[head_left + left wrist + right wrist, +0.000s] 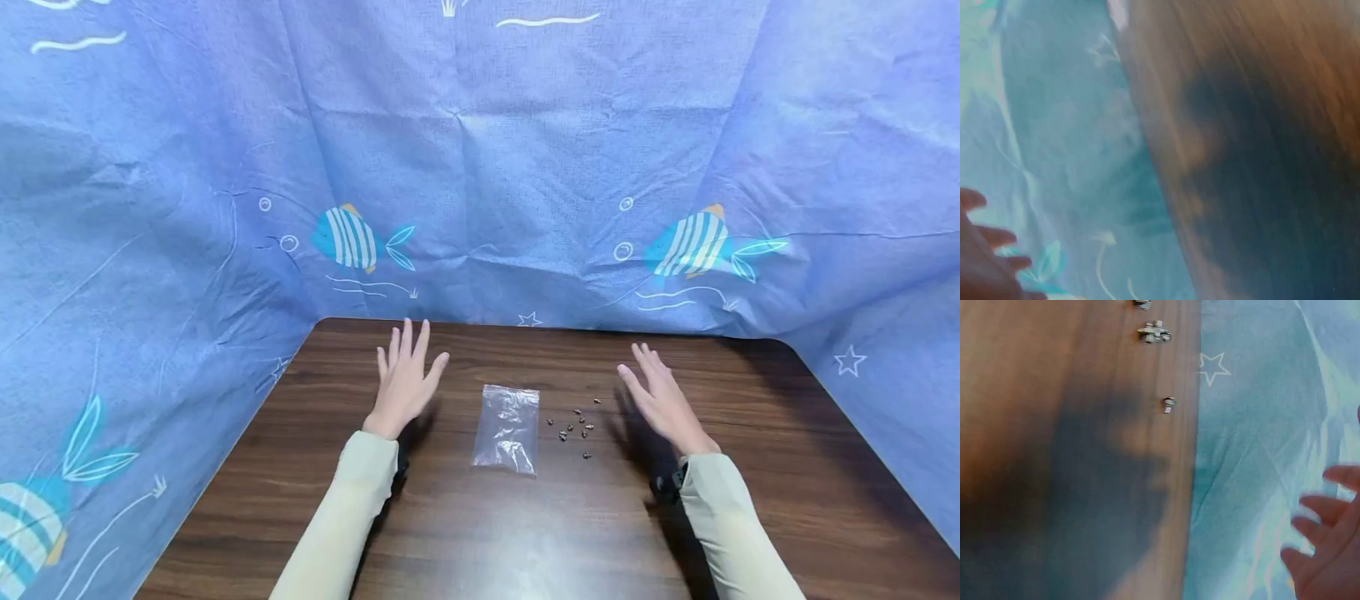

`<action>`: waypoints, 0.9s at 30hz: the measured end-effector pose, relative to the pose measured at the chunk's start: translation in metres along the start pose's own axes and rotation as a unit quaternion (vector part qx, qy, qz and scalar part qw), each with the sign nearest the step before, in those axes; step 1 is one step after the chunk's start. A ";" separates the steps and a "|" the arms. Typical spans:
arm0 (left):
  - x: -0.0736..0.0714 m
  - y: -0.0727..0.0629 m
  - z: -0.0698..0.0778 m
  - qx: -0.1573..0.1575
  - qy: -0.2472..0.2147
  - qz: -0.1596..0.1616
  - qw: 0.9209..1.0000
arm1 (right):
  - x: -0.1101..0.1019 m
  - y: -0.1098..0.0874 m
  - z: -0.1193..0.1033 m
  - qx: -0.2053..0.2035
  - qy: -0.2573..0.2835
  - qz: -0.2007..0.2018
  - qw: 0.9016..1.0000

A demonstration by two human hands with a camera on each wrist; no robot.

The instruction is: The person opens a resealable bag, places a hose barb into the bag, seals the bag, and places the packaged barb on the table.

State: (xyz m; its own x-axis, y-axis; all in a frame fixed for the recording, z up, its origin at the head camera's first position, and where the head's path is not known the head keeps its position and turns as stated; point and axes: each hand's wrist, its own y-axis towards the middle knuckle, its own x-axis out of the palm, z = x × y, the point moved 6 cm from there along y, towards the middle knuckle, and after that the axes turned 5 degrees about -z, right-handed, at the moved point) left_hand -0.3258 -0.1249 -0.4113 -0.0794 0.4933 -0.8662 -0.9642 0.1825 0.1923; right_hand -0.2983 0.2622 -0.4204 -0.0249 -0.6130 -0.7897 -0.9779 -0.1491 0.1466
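A clear plastic zip bag (507, 429) lies flat on the brown wooden table, between the two hands. Just right of it several small dark metallic pieces (570, 427) are scattered; in the right wrist view some of these pieces (1154, 332) show near the table edge, too blurred to tell their kind. My left hand (405, 379) hovers over the table left of the bag, fingers spread and holding nothing. To the right of the pieces my right hand (663, 404) is raised above the table, its fingers extended, also holding nothing.
The wooden table (300, 500) has rounded far corners. Blue cloth (525, 183) printed with fish and stars hangs behind it and along both sides. Dark bands sit on both wrists, and the hands cast shadows on the wood.
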 end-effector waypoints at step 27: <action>0.069 -0.085 0.078 0.276 0.084 -0.339 0.895 | 0.095 0.014 -0.079 -0.220 -0.132 -0.244 0.935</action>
State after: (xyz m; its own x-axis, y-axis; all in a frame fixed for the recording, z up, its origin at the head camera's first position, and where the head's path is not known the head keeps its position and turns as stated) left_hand -0.2293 -0.0402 -0.4510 0.3955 -0.0160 -0.9183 -0.5369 0.8072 -0.2452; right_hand -0.2978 0.1405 -0.4465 0.2952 -0.1849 -0.9374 -0.7068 -0.7024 -0.0840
